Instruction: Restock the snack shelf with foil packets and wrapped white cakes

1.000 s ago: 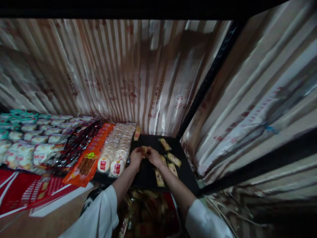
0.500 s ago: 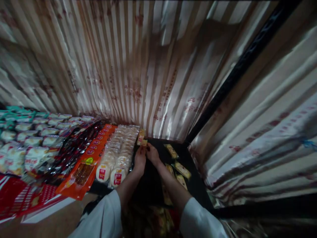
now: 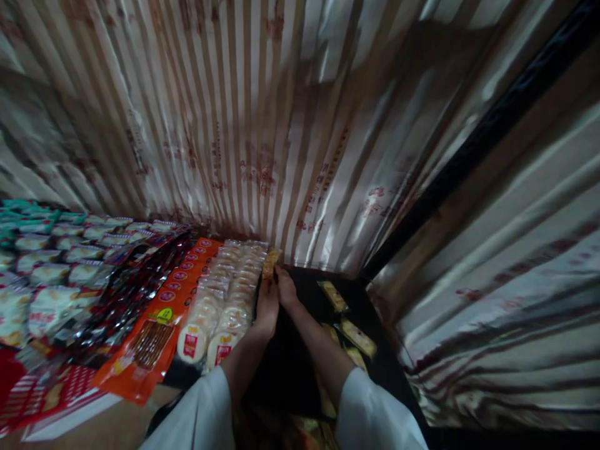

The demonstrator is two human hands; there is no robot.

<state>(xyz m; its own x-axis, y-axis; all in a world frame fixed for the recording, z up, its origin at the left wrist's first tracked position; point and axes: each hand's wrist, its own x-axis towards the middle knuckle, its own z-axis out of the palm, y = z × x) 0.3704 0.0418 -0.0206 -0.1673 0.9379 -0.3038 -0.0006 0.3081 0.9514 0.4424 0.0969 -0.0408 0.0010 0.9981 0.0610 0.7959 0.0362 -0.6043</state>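
Note:
My left hand (image 3: 267, 305) and my right hand (image 3: 285, 286) meet at the far left corner of a black shelf surface (image 3: 300, 350). Together they hold small yellow snack packets (image 3: 270, 262) against the striped back wall, right beside two rows of round white rice-cracker packs (image 3: 225, 294). Both arms wear white sleeves. More yellow packets (image 3: 357, 336) lie loose on the black surface to the right of my right forearm.
An orange snack bag row (image 3: 159, 319) lies left of the crackers, then dark red packets (image 3: 135, 281) and white-and-teal packs (image 3: 47, 262). Shiny striped curtain material (image 3: 262, 125) forms the back and right walls, with a black post (image 3: 469, 150) at the corner.
Both hands moved farther back and left, from the middle of the black surface to the back wall, carrying the yellow packets. The camera tilted, so the loose packets shifted lower right.

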